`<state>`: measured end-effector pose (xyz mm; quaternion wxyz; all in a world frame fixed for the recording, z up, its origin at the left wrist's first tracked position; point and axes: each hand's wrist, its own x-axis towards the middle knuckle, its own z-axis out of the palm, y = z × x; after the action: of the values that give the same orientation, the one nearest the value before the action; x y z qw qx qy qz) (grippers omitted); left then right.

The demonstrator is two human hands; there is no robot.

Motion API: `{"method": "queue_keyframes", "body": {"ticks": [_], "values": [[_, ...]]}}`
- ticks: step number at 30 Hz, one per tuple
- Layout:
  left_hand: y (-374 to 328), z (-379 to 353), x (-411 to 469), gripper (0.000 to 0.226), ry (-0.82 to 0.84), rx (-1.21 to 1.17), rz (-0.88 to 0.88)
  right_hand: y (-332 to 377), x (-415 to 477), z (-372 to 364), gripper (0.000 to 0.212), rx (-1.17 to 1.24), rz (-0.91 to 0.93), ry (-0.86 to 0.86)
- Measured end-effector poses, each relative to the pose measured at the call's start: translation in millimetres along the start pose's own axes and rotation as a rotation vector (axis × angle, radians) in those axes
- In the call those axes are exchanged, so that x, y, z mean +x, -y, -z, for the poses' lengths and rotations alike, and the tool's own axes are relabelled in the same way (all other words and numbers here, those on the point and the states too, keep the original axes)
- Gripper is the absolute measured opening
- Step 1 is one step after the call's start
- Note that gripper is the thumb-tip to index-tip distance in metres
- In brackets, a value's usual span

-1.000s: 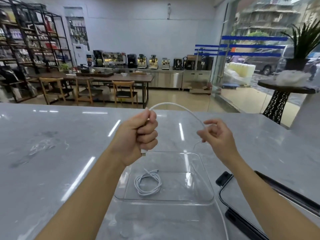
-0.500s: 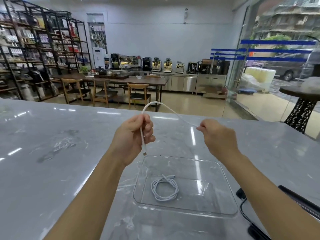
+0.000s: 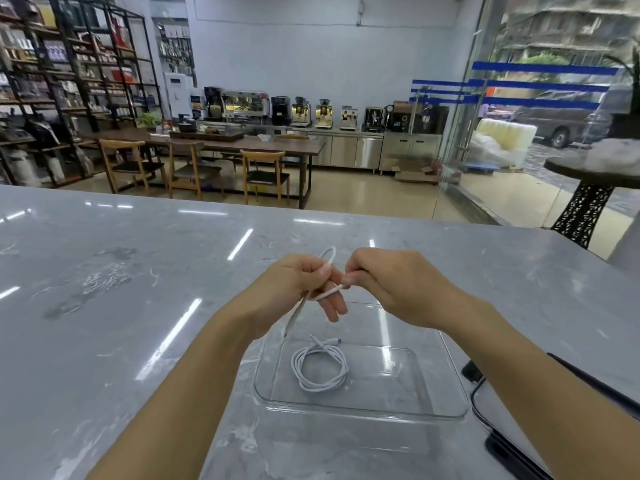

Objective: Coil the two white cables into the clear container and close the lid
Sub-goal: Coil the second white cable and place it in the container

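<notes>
- So, head view: left hand [image 3: 294,289] curls its thumb and fingers round a thin white charging cable [image 3: 327,293]; small loop above the knuckles, plug end dangling.
- Right hand [image 3: 391,289] pinches the same cable, touching the left.
- Second white cable, coiled [image 3: 320,370], lies inside the clear rectangular plastic container [image 3: 450,393] on the grey marble counter [image 3: 138,271].
- Black-rimmed lid [image 3: 500,452] lies beside the container, off.
- Roughly halfway: one cable stowed, held one barely coiled, lid not closed.

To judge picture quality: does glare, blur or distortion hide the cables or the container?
Head view: light streaks glare on the marble counter and the clear container; wide-angle distortion bends the shelves; the coiled cable, held cable, left hand and right hand look sharp, unhidden.
</notes>
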<state>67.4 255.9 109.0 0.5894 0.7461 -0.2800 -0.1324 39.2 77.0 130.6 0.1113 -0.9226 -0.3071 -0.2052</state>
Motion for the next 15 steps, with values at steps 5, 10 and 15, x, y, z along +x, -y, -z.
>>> {"method": "queue_keyframes", "body": {"ticks": [5, 10, 15], "values": [[0, -2, 9, 0.037, -0.013, -0.251, -0.055, -7, -2, 4, 0.014, 0.266, 0.022, -0.093], [1, 12, 15, 0.037, -0.099, -0.175, -0.124, -21, -6, 7, 0.009, 0.717, -0.167, -0.193], [7, 1, 21, 0.034, 0.096, -0.115, -0.121, -23, 5, 6, 0.005, 0.483, -0.064, -0.247]]}}
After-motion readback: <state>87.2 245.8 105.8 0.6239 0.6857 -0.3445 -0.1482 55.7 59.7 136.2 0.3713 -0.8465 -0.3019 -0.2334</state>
